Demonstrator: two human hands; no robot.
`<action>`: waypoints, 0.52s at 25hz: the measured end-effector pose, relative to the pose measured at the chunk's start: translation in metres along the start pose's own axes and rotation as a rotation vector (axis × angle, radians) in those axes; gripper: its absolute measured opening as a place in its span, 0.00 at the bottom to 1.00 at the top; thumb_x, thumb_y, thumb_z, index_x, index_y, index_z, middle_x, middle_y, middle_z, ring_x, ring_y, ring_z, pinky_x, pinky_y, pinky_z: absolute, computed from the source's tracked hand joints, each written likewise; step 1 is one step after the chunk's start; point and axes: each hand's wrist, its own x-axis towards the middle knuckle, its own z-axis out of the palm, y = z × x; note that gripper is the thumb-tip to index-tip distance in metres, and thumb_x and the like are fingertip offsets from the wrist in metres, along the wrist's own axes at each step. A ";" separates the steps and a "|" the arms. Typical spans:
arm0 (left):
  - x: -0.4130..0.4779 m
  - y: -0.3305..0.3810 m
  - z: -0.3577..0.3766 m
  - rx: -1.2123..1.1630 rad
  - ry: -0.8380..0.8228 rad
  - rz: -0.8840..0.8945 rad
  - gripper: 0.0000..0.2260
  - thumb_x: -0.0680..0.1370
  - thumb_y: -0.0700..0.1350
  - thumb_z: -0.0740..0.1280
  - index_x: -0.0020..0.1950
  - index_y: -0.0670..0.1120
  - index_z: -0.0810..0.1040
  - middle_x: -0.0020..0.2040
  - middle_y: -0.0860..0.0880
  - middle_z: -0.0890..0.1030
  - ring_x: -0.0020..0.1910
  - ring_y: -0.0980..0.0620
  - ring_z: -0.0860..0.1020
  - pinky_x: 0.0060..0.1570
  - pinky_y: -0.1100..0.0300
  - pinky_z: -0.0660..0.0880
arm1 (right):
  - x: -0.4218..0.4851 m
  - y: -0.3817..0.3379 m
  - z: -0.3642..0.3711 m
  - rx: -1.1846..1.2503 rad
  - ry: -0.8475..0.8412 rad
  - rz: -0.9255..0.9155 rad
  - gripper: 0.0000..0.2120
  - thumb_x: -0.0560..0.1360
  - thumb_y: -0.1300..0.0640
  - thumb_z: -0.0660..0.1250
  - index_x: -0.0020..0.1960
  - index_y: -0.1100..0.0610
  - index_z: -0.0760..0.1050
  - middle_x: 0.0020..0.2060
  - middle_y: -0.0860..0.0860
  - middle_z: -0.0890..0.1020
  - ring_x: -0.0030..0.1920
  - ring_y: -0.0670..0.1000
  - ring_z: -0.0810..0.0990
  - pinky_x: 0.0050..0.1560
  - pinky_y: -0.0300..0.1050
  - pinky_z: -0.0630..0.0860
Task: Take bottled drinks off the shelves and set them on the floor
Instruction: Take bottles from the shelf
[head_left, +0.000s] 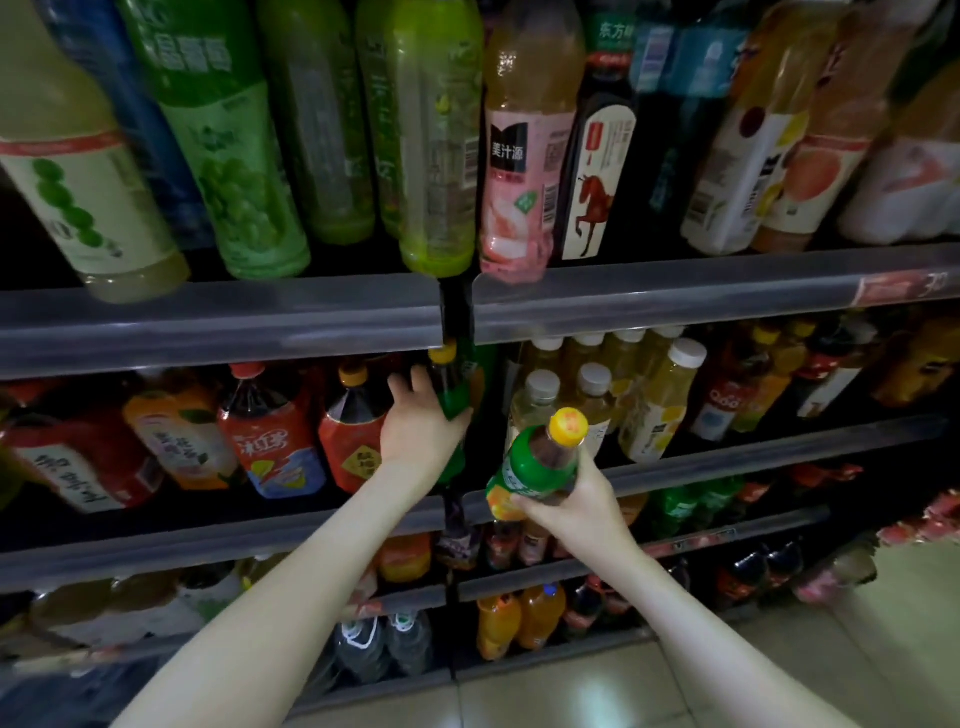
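Observation:
My right hand (569, 499) grips a dark drink bottle with a green-and-orange label and yellow cap (540, 460), held tilted in front of the second shelf. My left hand (421, 423) reaches into that shelf and wraps around a matching green-labelled bottle with a yellow cap (453, 387) that stands at the shelf's right end, beside the black upright. Its fingers curl round the bottle's body.
Red-labelled dark tea bottles (270, 431) stand left of my left hand; pale yellow bottles with white caps (597, 400) fill the right bay. Large green and pink bottles (431, 145) crowd the top shelf. Lower shelves hold orange and dark drinks. Tiled floor (597, 691) lies below right.

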 end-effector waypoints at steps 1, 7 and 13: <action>-0.006 -0.003 -0.001 -0.017 0.018 -0.009 0.34 0.73 0.55 0.70 0.70 0.39 0.60 0.64 0.36 0.67 0.52 0.35 0.77 0.40 0.53 0.70 | 0.003 0.001 0.002 0.011 -0.001 -0.010 0.30 0.65 0.55 0.79 0.61 0.44 0.68 0.55 0.40 0.78 0.55 0.34 0.76 0.52 0.26 0.70; -0.031 -0.019 -0.007 -0.102 0.091 -0.041 0.35 0.71 0.53 0.73 0.72 0.40 0.62 0.64 0.38 0.73 0.58 0.39 0.75 0.50 0.52 0.73 | 0.022 0.004 0.017 0.030 -0.008 -0.076 0.32 0.67 0.57 0.78 0.66 0.53 0.67 0.58 0.47 0.78 0.59 0.45 0.76 0.59 0.37 0.74; -0.024 -0.013 -0.004 -0.094 0.093 -0.021 0.37 0.72 0.51 0.73 0.74 0.41 0.59 0.68 0.38 0.69 0.60 0.38 0.75 0.49 0.52 0.74 | 0.044 -0.014 0.038 -0.087 0.062 -0.128 0.25 0.68 0.55 0.77 0.59 0.54 0.68 0.50 0.45 0.74 0.52 0.44 0.72 0.51 0.37 0.70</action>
